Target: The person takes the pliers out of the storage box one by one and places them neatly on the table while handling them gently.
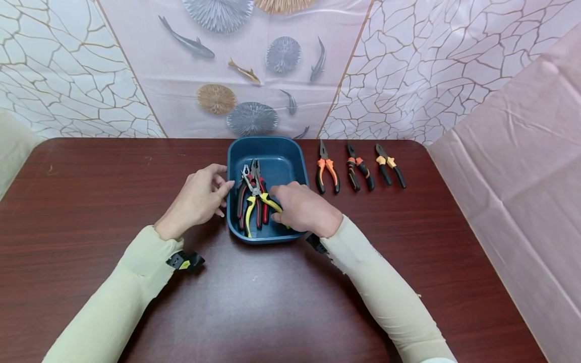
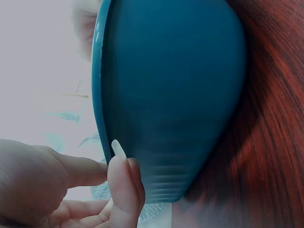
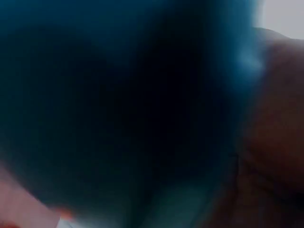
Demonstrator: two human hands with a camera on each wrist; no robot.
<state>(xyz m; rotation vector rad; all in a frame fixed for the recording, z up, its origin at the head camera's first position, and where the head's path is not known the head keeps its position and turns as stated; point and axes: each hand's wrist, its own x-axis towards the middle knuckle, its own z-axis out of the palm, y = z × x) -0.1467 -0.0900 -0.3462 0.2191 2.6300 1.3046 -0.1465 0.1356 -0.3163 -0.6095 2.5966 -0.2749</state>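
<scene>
A blue plastic tub (image 1: 268, 239) stands near the table's far edge; its outer wall (image 2: 175, 95) fills much of the left wrist view. My left hand (image 1: 197, 196) pinches its left rim between thumb and fingers. Inside lie pliers with red and black handles (image 1: 265, 214), under yellow-handled pliers (image 1: 249, 214) with spread handles. My right hand (image 1: 301, 206) reaches over the tub's right side and grips the right yellow handle, covering part of it. The right wrist view is dark and blurred, mostly tub wall (image 3: 118, 118) close up.
Right of the tub, three pliers lie in a row: orange-handled long-nose pliers (image 1: 321, 174), black-and-orange pliers (image 1: 358, 171) and black-and-yellow pliers (image 1: 389, 166). A patterned cloth (image 1: 181, 80) hangs behind the dark red wooden table (image 1: 254, 302).
</scene>
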